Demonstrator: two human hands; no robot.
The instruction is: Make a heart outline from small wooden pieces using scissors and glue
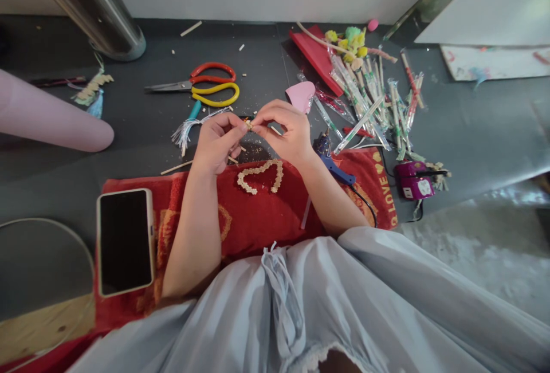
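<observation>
My left hand [220, 139] and my right hand [284, 130] meet above the dark table, fingertips pinched on a small cluster of cut wooden stick pieces [248, 125]. Both hands are closed on it, and the fingers cover much of it. Just below, on a red towel [266, 218], lies an open heart-like outline [247, 181] made of the same pale pieces. A blue glue gun [337, 169] rests beside my right forearm. Near my left hand are a bundle of white strands [187, 132] and scissors [215, 83] with one red and one yellow handle.
Plastic-wrapped chopsticks [365, 101] are heaped at the back right, near a pink heart shape [301, 96]. A purple power adapter [415, 181] sits at the right. A phone [125, 241] lies on the left. A pink cylinder [55, 115] and a metal post [94, 6] stand farther left.
</observation>
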